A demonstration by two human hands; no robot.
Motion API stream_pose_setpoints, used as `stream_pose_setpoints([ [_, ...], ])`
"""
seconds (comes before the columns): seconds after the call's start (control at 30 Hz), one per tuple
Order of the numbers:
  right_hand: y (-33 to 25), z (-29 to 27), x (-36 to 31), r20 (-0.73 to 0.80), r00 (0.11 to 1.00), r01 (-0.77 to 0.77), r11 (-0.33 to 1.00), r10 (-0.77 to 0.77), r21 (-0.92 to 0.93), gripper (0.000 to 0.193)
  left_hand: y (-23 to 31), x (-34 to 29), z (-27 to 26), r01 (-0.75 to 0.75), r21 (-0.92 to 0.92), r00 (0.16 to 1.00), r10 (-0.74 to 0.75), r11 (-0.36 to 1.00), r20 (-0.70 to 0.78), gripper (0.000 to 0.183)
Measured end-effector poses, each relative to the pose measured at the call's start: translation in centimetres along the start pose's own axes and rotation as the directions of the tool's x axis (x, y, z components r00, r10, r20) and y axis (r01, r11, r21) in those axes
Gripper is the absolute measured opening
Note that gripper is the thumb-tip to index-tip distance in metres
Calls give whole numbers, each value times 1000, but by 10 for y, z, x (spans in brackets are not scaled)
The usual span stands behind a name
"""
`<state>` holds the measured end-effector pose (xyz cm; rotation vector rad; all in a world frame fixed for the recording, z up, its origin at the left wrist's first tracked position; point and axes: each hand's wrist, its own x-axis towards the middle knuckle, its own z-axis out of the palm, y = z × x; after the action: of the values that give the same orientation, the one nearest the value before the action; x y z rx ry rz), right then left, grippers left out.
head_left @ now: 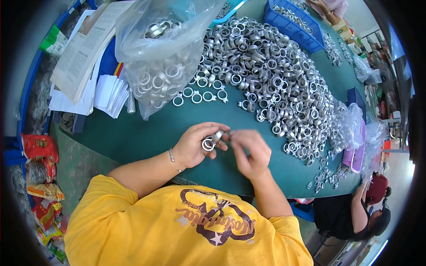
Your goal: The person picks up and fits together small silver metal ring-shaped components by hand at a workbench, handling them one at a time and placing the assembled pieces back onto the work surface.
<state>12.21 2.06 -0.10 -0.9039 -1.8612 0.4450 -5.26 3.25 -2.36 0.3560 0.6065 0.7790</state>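
Observation:
Over the near part of the green table, my left hand [194, 144] is turned palm up and closed around metal rings [208, 144], at least two of them showing between thumb and fingers. Close to its fingertips is my right hand [252, 153], thumb and fingers drawn together in a pinch. Motion blurs its fingertips, and what they hold, if anything, cannot be made out. Beyond both hands lies a large heap of similar silver rings [277, 82], each with a small lug. Several loose rings [196, 97] lie flat at the heap's left edge.
A clear plastic bag [153, 66] of rings stands left of the heap, beside stacked papers [84, 57]. Behind is a blue crate [313, 43] of parts; at right, a purple basket [353, 157]. Another person [341, 213] sits at the right; one more [330, 11] is at the far end.

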Motion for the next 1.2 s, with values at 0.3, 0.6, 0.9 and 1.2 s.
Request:
stream_pose_setpoints([
  [0.3, 37, -11, 20, 14, 983, -128, 732, 185, -669, 9, 1, 1, -1, -41, 28, 999, 41, 999, 2, 10],
  [0.6, 4, 1, -4, 184, 927, -349, 931, 326, 108, 14, -1, -5, 6, -110, 205, 991, 123, 973, -50, 17],
  [0.9, 12, 13, -24, 69, 923, -357, 777, 378, 518, 34, 2, 0, -1, 144, -12, 981, -141, 989, 134, 23],
  [1.2, 11, 14, -25, -22, 949, -261, 821, 316, 508, 40, 4, 0, -2, 156, -52, 984, -150, 986, 93, 19],
])
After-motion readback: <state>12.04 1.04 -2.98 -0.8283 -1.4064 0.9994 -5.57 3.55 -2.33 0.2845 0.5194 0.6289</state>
